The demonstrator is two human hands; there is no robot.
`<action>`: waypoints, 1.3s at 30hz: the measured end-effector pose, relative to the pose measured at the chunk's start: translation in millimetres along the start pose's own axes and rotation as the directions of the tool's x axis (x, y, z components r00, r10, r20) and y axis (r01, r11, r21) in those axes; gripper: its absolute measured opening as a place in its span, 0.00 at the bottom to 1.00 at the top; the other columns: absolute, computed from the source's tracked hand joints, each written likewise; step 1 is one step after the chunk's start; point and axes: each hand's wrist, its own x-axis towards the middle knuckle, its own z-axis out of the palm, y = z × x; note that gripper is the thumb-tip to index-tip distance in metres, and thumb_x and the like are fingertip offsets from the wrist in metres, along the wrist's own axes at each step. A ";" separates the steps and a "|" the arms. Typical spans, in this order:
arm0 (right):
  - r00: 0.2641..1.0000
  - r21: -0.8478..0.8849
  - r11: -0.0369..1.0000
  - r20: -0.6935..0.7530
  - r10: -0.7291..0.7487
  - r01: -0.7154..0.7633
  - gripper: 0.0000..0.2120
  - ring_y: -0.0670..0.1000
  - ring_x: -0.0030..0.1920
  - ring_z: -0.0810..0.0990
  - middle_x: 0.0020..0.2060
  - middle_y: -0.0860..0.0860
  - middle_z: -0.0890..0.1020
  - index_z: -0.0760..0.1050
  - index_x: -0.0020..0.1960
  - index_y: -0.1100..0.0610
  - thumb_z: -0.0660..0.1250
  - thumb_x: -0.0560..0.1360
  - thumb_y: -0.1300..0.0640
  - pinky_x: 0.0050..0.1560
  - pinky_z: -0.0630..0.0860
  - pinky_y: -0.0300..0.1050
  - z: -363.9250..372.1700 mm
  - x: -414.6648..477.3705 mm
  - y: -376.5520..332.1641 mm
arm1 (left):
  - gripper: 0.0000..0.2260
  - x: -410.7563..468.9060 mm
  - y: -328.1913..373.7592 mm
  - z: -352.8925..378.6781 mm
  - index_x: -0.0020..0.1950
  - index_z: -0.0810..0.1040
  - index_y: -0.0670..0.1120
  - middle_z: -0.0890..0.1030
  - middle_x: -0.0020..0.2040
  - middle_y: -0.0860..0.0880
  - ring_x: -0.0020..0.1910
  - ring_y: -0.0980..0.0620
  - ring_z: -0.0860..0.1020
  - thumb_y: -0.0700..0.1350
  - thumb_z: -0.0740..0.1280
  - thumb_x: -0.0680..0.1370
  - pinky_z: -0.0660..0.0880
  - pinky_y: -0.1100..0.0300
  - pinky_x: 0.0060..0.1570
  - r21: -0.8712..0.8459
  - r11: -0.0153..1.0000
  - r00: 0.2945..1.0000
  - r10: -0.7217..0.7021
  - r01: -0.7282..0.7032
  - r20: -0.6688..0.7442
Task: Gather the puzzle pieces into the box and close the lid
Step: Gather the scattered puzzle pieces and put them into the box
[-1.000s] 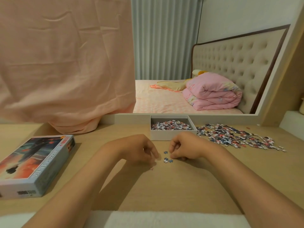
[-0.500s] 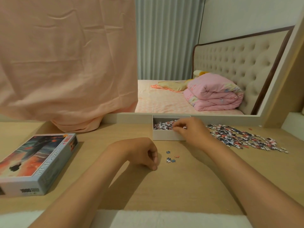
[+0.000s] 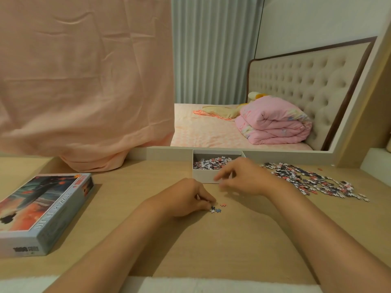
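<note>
Left hand (image 3: 187, 197): is resting on the desk (image 3: 211, 250) near its middle, with the fingers curled under. The thumb and forefinger tips are pinching together on the stray pieces.
Stray pieces (image 3: 216, 210): a few are lying in a small cluster at the left fingertips, with one pinkish piece just to the right of it. They are lying in front of the box and apart from it.
Right hand (image 3: 245, 178): is hovering just in front of the box's front wall and is blurred. The fingers are hanging loosely spread and slightly bent, and nothing is showing in them.
Box (image 3: 204, 178): is sitting open against the desk's back edge, partly filled with puzzle pieces.
Pile (image 3: 313, 180): loose pieces are lying scattered from just right of the box toward the right edge.
Lid (image 3: 42, 210): is lying picture side up at the left edge, well apart from the box.
Cloth (image 3: 84, 81): a pink sheet is hanging over the back left corner.
</note>
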 end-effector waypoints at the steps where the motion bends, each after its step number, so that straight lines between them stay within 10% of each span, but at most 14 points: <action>1: 0.991 0.009 1.000 0.133 0.011 -0.012 0.09 0.36 0.37 0.78 0.43 0.43 0.85 0.85 0.51 0.45 0.76 0.71 0.52 0.40 0.72 0.30 3.0 -2.8 -3.2 | 0.10 0.7 0.2 1.6 0.57 0.85 0.53 0.83 0.46 0.57 0.44 0.61 0.78 0.46 0.72 0.76 0.74 0.64 0.49 0.012 1.000 1.000 0.008 -0.008 0.014; 17: 0.917 -0.019 0.992 0.378 0.125 -0.128 0.05 0.46 0.31 0.77 0.33 0.48 0.83 0.82 0.44 0.53 0.77 0.71 0.59 0.37 0.76 0.41 8.3 -11.2 -2.7 | 0.05 -0.7 8.6 2.7 0.45 0.82 0.48 0.78 0.36 0.57 0.33 0.65 0.74 0.44 0.76 0.71 0.68 0.73 0.35 -0.063 0.997 0.999 -0.049 0.048 -0.015; 31: 0.892 -0.009 0.994 0.441 0.105 -0.112 0.01 0.43 0.31 0.76 0.32 0.44 0.83 0.84 0.44 0.54 0.74 0.73 0.57 0.35 0.74 0.38 10.7 -12.9 -14.3 | 0.03 10.2 -18.0 -1.1 0.39 0.80 0.49 0.80 0.36 0.56 0.34 0.64 0.74 0.43 0.73 0.72 0.67 0.69 0.36 -0.134 0.981 0.908 -0.182 0.141 -0.378; 35: 0.992 0.127 0.986 0.074 0.101 -0.110 0.04 0.40 0.32 0.78 0.33 0.46 0.84 0.83 0.38 0.53 0.73 0.72 0.58 0.38 0.77 0.40 5.8 -0.4 -3.8 | 0.05 26.8 -13.7 -10.8 0.40 0.78 0.50 0.80 0.37 0.56 0.34 0.67 0.74 0.42 0.72 0.73 0.66 0.74 0.35 -0.156 0.984 0.853 -0.152 0.084 -0.499; 39: 0.885 0.230 0.971 -0.437 0.164 -0.066 0.06 0.41 0.35 0.76 0.33 0.43 0.80 0.81 0.38 0.49 0.74 0.73 0.56 0.37 0.70 0.38 -2.5 17.9 12.6 | 0.04 49.7 -10.9 -15.5 0.42 0.78 0.53 0.79 0.37 0.58 0.36 0.63 0.74 0.46 0.71 0.75 0.71 0.63 0.37 -0.088 0.990 0.819 -0.143 0.113 -0.555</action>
